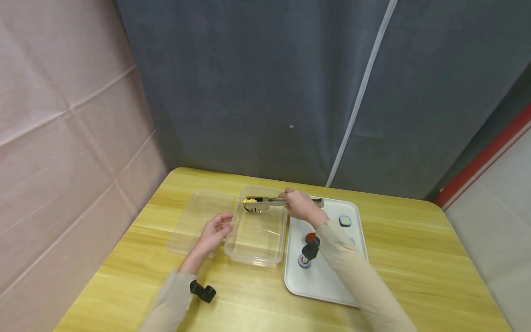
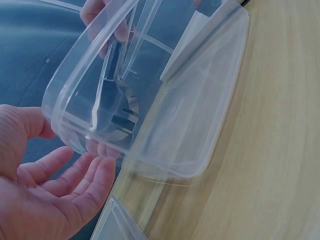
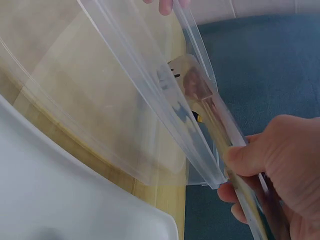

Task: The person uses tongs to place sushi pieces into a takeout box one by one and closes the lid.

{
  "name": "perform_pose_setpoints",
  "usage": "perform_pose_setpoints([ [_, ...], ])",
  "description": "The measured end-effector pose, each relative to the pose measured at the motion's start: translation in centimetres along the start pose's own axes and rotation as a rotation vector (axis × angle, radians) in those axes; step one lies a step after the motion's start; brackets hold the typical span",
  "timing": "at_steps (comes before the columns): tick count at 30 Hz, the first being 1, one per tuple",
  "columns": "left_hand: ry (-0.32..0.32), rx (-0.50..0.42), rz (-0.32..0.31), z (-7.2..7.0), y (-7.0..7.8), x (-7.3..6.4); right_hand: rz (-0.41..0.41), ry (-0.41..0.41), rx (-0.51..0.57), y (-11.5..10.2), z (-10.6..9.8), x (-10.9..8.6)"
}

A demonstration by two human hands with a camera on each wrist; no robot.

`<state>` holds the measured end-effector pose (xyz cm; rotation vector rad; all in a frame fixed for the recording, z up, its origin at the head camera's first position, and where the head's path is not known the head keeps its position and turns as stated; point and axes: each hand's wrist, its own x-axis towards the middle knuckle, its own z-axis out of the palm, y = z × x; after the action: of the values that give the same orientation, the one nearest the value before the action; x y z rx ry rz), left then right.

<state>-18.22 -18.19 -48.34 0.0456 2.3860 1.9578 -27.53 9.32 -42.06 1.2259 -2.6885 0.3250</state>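
My right hand [image 1: 302, 204] grips metal tongs [image 1: 274, 201] around their arms, reaching in from the right over the far part of a clear plastic container [image 1: 259, 240]. A small yellow-topped piece [image 1: 250, 201] sits between the slotted tong heads, near the container's far left corner. In the right wrist view, only a dark and yellow bit [image 3: 198, 117] of that piece shows past the plastic. My left hand [image 1: 216, 229] is at the container's left side, fingers loosely bent and fingertips right at the outer wall. Through the clear wall, the left wrist view shows the tongs [image 2: 112, 65] inside.
A white tray [image 1: 298, 286] lies to the right, bearing small round sushi-like pieces: one red-topped [image 1: 311, 238], one pale-topped [image 1: 304, 262], and one green-topped [image 1: 345, 221]. My right forearm covers part of it. A clear lid [image 1: 191, 221] lies flat on the left. A dark curtain hangs behind the table.
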Motion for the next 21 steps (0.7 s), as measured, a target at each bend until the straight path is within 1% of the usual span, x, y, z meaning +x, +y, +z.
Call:
perform_pose_setpoints([
  [5,0.002,-0.006,-0.006,-0.1,0.1,-0.1,0.016,-0.024,-0.026,-0.5,0.0,0.3],
  [11,0.004,-0.003,-0.014,-0.3,0.1,-0.3,0.062,-0.122,-0.048,-1.0,-0.2,0.9],
  [16,0.006,0.009,0.013,-0.4,-0.1,-0.3,0.073,-0.137,-0.05,-1.2,-0.3,1.3],
  [21,-0.02,-0.005,-0.017,-0.3,2.2,-1.3,0.09,-0.137,-0.049,-1.3,-0.4,1.5],
])
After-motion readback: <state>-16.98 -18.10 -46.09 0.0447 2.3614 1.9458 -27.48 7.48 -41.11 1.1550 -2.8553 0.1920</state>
